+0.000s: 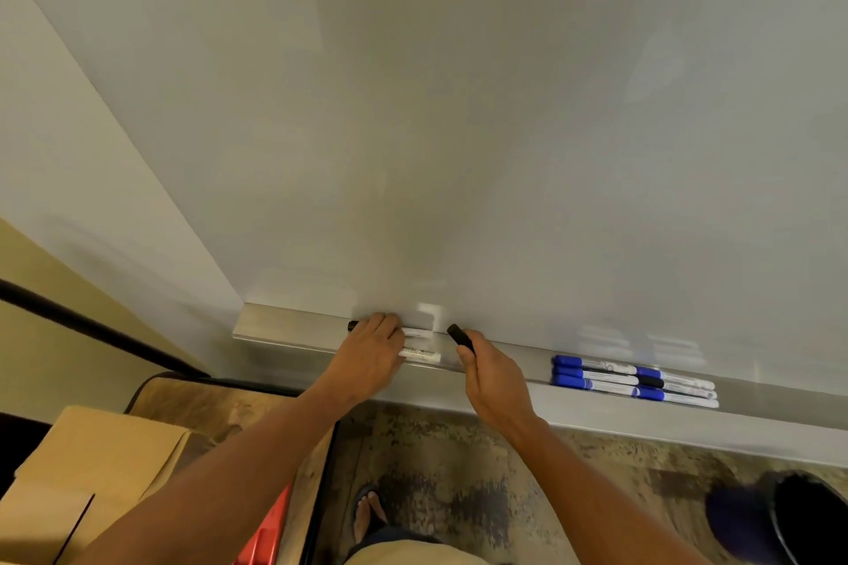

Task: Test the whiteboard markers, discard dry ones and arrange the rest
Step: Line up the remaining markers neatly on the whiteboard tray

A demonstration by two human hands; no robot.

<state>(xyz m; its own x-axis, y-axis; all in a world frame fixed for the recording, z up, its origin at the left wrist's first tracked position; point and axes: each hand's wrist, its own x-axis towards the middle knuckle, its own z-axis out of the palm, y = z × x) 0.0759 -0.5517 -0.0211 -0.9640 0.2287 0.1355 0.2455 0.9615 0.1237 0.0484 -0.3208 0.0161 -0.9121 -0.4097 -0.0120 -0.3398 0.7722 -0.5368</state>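
A blank whiteboard (459, 128) fills the upper view, with a metal ledge (514, 362) along its bottom edge. My left hand (371, 344) lies over a few white-bodied markers (420, 342) on the ledge's left part; a black end pokes out to its left. Whether its fingers grip any of them is hidden. My right hand (486, 372) holds a black marker cap (460, 336) in its fingertips just above the ledge. Several markers with blue caps and one with a black cap (635, 381) lie in neat rows further right.
A cardboard box (82, 482) stands at the lower left beside a wooden table (192, 399). A red object (268, 532) lies beneath it. A dark bin (798, 518) stands on the speckled floor at the lower right. My sandalled foot (367, 514) is below.
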